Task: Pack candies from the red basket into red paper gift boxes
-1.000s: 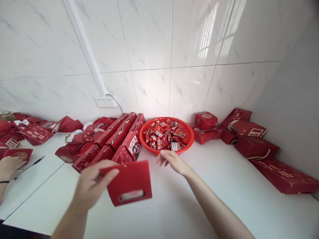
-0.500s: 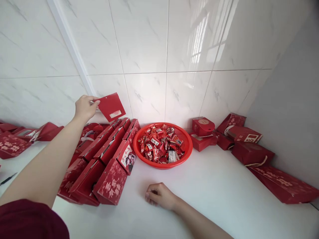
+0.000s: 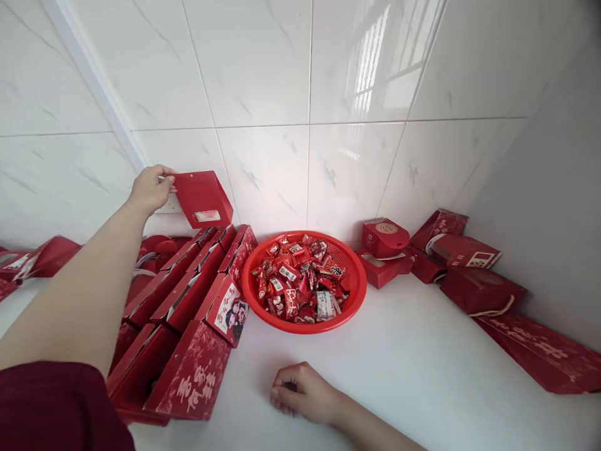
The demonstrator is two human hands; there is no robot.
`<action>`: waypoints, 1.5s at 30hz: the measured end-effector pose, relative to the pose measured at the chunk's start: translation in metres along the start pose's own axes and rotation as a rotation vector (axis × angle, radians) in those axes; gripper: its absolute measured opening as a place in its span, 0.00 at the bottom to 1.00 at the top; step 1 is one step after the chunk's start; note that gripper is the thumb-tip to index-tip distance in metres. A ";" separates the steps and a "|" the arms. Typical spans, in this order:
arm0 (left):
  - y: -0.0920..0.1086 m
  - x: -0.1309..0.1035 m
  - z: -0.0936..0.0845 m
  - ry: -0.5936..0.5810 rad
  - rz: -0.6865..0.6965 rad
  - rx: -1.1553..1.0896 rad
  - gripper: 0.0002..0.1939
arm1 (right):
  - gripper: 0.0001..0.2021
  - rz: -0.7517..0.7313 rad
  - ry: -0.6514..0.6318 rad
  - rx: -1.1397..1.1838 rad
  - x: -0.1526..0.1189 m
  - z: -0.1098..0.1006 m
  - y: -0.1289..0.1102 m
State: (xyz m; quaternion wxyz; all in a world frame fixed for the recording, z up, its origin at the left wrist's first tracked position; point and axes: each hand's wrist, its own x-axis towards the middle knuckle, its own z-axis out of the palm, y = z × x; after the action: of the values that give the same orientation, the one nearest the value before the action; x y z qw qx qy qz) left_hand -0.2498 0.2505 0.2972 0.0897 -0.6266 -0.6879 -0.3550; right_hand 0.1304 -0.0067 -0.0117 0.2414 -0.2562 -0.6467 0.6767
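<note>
My left hand (image 3: 153,190) pinches the upper left corner of a red gift box (image 3: 201,195) and holds it up near the wall. The box has a small pale window low on its side. Just below it stand rows of red gift boxes (image 3: 200,366), several with gaping tops, one showing a cartoon couple. My right hand (image 3: 303,393) rests on the white table, its fingers curled inward; nothing shows in it. Beyond that hand sits a red plastic basket (image 3: 357,299) full of wrapped candies (image 3: 300,279).
Other red boxes lie along the right side, among them a rounded box (image 3: 385,237) on another box, and a long box (image 3: 539,351) at the front. Further red boxes (image 3: 56,255) lie at the far left. A tiled wall (image 3: 263,181) closes off the back.
The lifted box now hangs more upright, with its side panel showing. My view has moved closer to the basket and the rows of boxes. My right hand stays curled on the table.
</note>
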 end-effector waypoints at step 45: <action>0.081 -0.012 0.036 0.055 0.164 -0.248 0.17 | 0.14 0.018 -0.013 0.006 0.000 -0.003 0.009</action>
State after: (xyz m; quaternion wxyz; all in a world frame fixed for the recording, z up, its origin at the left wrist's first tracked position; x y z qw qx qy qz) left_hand -0.1604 0.2592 0.2944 0.0592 -0.6771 -0.5826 -0.4457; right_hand 0.1324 -0.0042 -0.0209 0.2319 -0.2570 -0.6440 0.6822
